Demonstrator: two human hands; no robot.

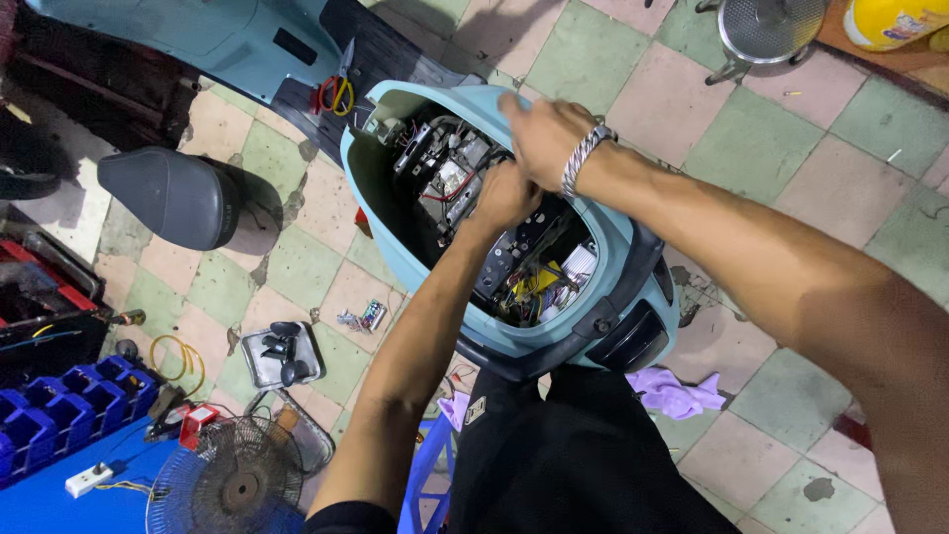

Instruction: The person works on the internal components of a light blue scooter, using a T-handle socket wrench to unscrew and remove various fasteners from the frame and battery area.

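Floor: checkered green and pink tiles (593, 59), worn and stained.
Scooter body (633, 247): light blue shell, seat removed — wiring and electrical parts exposed in its open compartment (494, 227).
Left hand (504, 196): clenched inside the compartment, down among the wires; what it grips cannot be told.
Right hand (542, 138): fingers curled over the shell's upper rim, a metal bracelet (585, 156) at the wrist.
Detached seat (168, 196): dark, lying on the tiles at left.
Scissors (338, 91): red-and-yellow handles — resting on the footboard.
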